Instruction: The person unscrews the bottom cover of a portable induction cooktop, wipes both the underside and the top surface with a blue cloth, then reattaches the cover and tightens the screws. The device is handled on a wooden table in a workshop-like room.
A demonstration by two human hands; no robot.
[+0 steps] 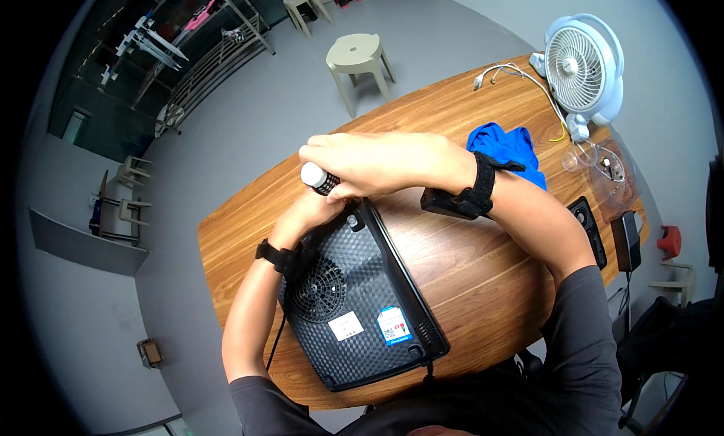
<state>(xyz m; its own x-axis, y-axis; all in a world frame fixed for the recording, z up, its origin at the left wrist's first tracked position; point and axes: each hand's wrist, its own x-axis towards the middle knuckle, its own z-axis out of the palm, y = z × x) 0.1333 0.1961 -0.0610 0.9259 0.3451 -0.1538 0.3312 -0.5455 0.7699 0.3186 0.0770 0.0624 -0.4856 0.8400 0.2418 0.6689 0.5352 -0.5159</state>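
A black flat appliance lies upside down on the wooden table, its underside showing a round fan grille and two stickers. My right hand is closed around a tool handle with a white cap and black grip, held over the appliance's far corner. My left hand rests on the appliance's far left edge, mostly hidden under my right hand. Both wrists wear black straps.
A blue cloth lies beyond my right wrist. A white desk fan and white cables sit at the table's far right. Clear plastic pieces and black devices lie right. A beige stool stands on the floor.
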